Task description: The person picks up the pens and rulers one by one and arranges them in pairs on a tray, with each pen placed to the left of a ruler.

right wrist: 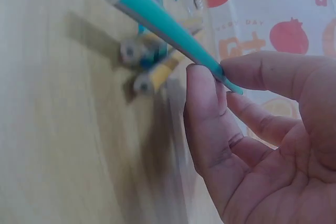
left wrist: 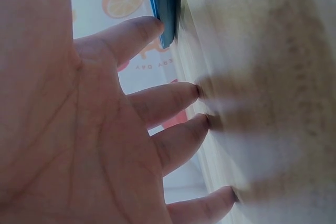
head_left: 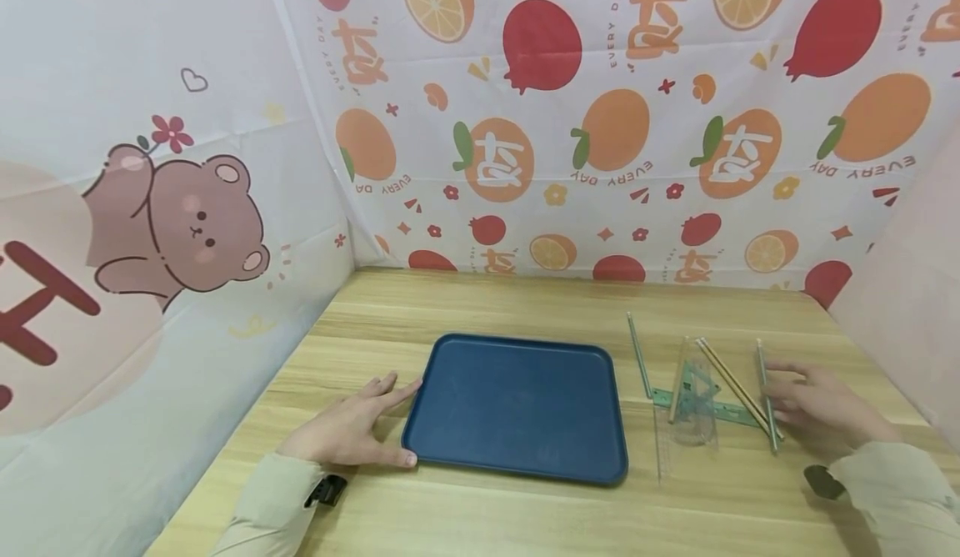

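At the right of the head view, my right hand (head_left: 817, 403) pinches a green pencil (head_left: 767, 394) between thumb and fingers. The right wrist view shows this pencil (right wrist: 168, 27) tilted, its blunt end toward the camera. Two yellow pencils (head_left: 733, 380) lie crossing close beside it. My left hand (head_left: 341, 430) is spread at the left side of a blue tray (head_left: 517, 407), index finger and thumb at its rim. In the left wrist view the thumb or finger tip meets the tray's edge (left wrist: 167, 9), while the other fingertips rest on the table.
Between tray and right hand lie a green ruler (head_left: 735, 413), a clear ruler (head_left: 663, 453), clear drawing pieces (head_left: 697, 430), another yellow pencil (head_left: 678, 386) and a second green pencil (head_left: 639, 357). Printed cloth (head_left: 540, 215) hangs behind the wooden table (head_left: 495, 514).
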The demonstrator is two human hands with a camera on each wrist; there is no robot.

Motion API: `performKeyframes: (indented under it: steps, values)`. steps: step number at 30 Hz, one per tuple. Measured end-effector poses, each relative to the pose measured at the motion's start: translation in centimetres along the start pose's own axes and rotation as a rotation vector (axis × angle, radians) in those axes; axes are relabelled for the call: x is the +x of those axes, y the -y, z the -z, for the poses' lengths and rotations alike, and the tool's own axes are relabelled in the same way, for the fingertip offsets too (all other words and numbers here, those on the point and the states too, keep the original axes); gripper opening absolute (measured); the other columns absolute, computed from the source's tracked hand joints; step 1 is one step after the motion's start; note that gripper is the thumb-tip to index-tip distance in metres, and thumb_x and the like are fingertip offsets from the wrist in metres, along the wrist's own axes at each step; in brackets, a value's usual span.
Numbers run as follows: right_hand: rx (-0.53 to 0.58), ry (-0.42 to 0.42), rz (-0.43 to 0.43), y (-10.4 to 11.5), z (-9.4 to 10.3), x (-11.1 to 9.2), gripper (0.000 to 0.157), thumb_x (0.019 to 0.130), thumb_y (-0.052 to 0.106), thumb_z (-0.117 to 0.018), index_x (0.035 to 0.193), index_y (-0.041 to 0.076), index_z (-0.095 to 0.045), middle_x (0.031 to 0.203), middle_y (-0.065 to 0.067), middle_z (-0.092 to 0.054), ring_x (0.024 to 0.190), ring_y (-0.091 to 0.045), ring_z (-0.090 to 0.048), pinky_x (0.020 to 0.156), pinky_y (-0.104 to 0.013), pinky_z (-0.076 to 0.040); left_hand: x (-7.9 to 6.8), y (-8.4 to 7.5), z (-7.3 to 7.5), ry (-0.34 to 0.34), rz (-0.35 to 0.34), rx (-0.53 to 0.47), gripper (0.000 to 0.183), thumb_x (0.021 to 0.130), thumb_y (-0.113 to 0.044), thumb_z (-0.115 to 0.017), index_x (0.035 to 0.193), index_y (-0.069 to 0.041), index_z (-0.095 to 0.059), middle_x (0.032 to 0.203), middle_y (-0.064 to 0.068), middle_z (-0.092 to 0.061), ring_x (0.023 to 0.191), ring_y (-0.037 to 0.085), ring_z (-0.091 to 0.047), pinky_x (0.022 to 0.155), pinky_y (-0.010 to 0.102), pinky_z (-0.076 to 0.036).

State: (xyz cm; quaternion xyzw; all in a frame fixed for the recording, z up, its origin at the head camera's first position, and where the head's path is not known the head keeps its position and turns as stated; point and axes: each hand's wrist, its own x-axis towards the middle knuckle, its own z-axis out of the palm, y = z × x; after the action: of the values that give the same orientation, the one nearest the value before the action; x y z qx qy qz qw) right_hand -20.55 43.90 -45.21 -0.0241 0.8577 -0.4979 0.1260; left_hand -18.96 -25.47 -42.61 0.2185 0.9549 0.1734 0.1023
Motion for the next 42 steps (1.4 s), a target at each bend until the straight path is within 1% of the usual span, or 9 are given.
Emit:
performKeyframes:
  steps: [5,7,10,12,15,19,24,37,42]
  values:
    - [0.052,0.008,0.009,0.5,-0.4,0.3,0.071,0.109,0.009,-0.057,0.157,-0.024,-0.016,0.107,-0.006,-0.074,0.091,-0.008,-0.074,0.083,-0.027,-0.066,0.0,0.0,0.0,-0.005,-0.001,-0.003,0.113,0.076,-0.071,-0.087,0.168,-0.024,-0.039,0.17,0.033,-0.032,0.157,0.058,-0.032,0.11,0.088,-0.032]
    - [0.113,0.019,0.009,0.5,-0.5,0.5,0.062,0.11,0.009,-0.058,0.155,-0.02,-0.027,0.108,-0.004,-0.074,0.093,-0.008,-0.075,0.083,-0.026,-0.065,-0.1,0.0,0.0,-0.008,0.001,-0.007,0.113,0.076,-0.071,-0.087,0.168,-0.024,-0.04,0.17,0.033,-0.032,0.157,0.058,-0.032,0.11,0.088,-0.032]
    - [0.236,0.069,0.042,0.7,-0.7,0.8,0.038,0.11,0.005,-0.055,0.148,0.003,-0.051,0.113,0.001,-0.074,0.1,-0.007,-0.075,0.086,-0.025,-0.065,-0.1,0.1,-0.1,-0.009,0.006,-0.009,0.113,0.076,-0.071,-0.087,0.168,-0.024,-0.04,0.171,0.033,-0.032,0.157,0.058,-0.032,0.11,0.089,-0.03]
    - [0.299,0.107,0.066,1.0,-0.9,1.1,0.035,0.11,0.002,-0.053,0.142,0.018,-0.053,0.117,0.003,-0.073,0.106,-0.007,-0.075,0.09,-0.025,-0.064,-0.1,0.2,-0.1,-0.01,0.01,-0.01,0.113,0.076,-0.072,-0.087,0.168,-0.025,-0.039,0.171,0.032,-0.032,0.157,0.057,-0.032,0.11,0.09,-0.029]
    - [0.286,0.122,0.06,1.8,-1.3,1.3,0.045,0.112,0.005,-0.052,0.155,0.009,-0.042,0.12,0.003,-0.071,0.108,-0.006,-0.074,0.092,-0.025,-0.063,-0.1,0.3,-0.2,-0.012,0.013,-0.008,0.113,0.076,-0.072,-0.086,0.168,-0.026,-0.039,0.171,0.031,-0.033,0.158,0.057,-0.032,0.11,0.091,-0.029]
    - [0.165,0.089,-0.003,3.1,-1.9,1.5,0.075,0.112,0.017,-0.056,0.164,-0.014,-0.011,0.122,-0.002,-0.069,0.108,-0.006,-0.072,0.091,-0.027,-0.063,-0.2,0.3,-0.2,-0.012,0.014,-0.006,0.113,0.076,-0.072,-0.086,0.168,-0.026,-0.039,0.171,0.031,-0.032,0.157,0.057,-0.032,0.11,0.09,-0.029]
    - [0.125,0.061,-0.059,3.9,-2.3,1.5,0.079,0.112,0.022,-0.058,0.166,-0.011,-0.011,0.125,-0.004,-0.066,0.108,-0.004,-0.07,0.091,-0.028,-0.064,-0.2,0.2,-0.2,-0.004,0.015,-0.011,0.113,0.076,-0.072,-0.086,0.168,-0.026,-0.039,0.171,0.032,-0.032,0.157,0.057,-0.031,0.109,0.091,-0.028]
    - [0.153,0.054,-0.056,3.9,-2.6,1.6,0.076,0.112,0.019,-0.058,0.165,-0.011,-0.012,0.113,0.002,-0.068,0.1,-0.005,-0.072,0.087,-0.028,-0.065,-0.3,0.3,-0.2,-0.006,0.015,-0.022,0.112,0.077,-0.071,-0.086,0.168,-0.026,-0.039,0.172,0.031,-0.031,0.158,0.057,-0.03,0.109,0.092,-0.027]
    - [0.152,0.066,-0.044,4.3,-2.8,1.8,0.077,0.113,0.019,-0.056,0.165,-0.013,-0.009,0.12,0.002,-0.069,0.106,-0.005,-0.072,0.089,-0.027,-0.064,-0.4,0.3,-0.2,-0.01,0.013,-0.016,0.112,0.077,-0.072,-0.086,0.168,-0.027,-0.039,0.172,0.031,-0.032,0.158,0.057,-0.031,0.109,0.092,-0.027]
